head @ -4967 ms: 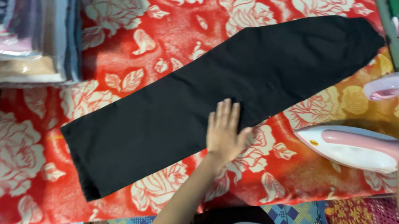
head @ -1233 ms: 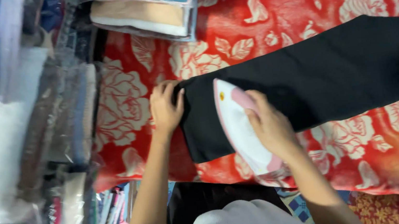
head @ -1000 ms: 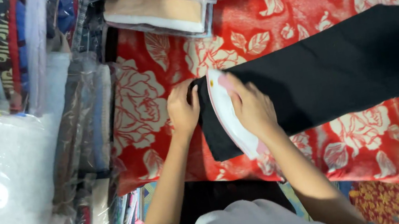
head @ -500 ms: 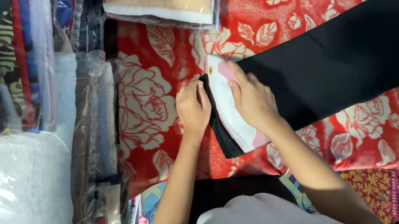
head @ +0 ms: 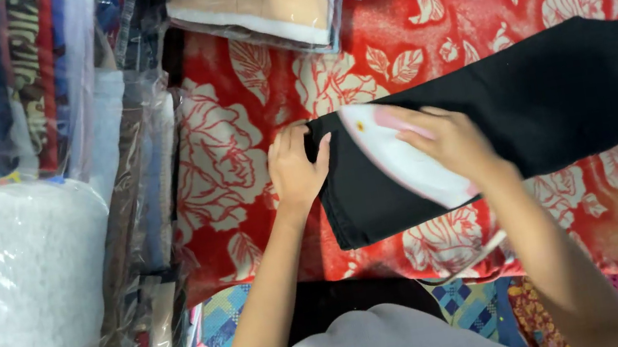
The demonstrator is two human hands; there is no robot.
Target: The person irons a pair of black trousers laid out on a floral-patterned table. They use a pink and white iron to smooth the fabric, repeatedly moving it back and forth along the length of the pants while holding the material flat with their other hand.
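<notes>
At the black cloth's (head: pixel 528 108) end edge, hands (head: pixel 294 169), iron (head: pixel 406 165).

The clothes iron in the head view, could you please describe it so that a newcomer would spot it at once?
Start from the red blanket with pale roses that covers the work surface, then find the long black garment lying across it. At the garment's left end, beside the left hand, the right hand presses down a white and pink iron, the only pale, pointed, hard-shelled thing on the dark cloth.
</notes>
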